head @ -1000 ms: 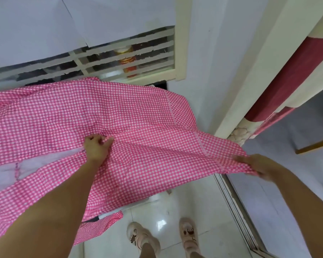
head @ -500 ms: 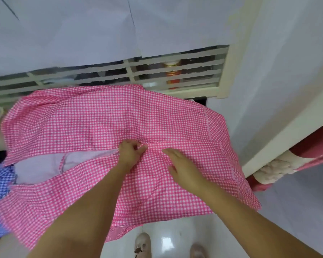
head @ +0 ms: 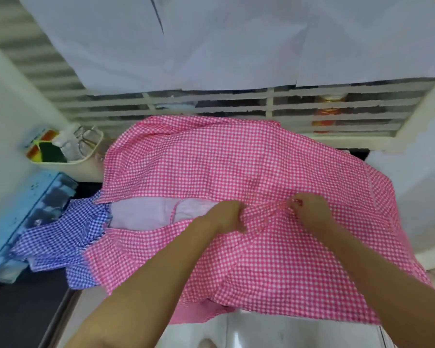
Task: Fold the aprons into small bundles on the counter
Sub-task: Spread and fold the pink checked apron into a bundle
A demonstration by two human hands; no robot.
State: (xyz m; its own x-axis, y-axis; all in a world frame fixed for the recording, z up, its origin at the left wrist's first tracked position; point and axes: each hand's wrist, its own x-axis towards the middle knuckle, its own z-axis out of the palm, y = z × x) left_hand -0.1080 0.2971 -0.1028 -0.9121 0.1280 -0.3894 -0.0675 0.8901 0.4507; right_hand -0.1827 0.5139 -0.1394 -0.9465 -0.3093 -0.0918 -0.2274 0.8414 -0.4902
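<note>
1. Your left hand point(head: 225, 217) sits near the middle of the pink gingham apron point(head: 236, 159); its fingers are curled in tight and pinch a small gather of the pink cloth; the thumb is hidden under the knuckles.
2. Your right hand point(head: 310, 209) is just beside the left one, a little further back; its fingertips point(head: 295, 202) are closed on a narrow raised strip of the same pink cloth; the strip runs taut from one hand to the other; whether it is a tie or only a pulled-up fold, you cannot tell from this view.
3. The pink gingham apron lies spread wide over the counter point(head: 23, 312); its far edge reaches the louvred window grille point(head: 211, 106); its near edge hangs off the front of the counter above the pale floor point(head: 261, 330); the cloth is rumpled, with shallow creases fanning out from your hands; a pale patch of its plain reverse side point(head: 146, 214) shows in an opening to the left of your left hand.
4. Further left, a blue gingham apron point(head: 58, 237) lies crumpled on the counter; its right edge touches the pink one and seems to tuck beneath it.
5. At the far left stand a light blue box point(head: 23, 217) and, behind it, a cream caddy point(head: 68, 164) holding a sponge.
</note>
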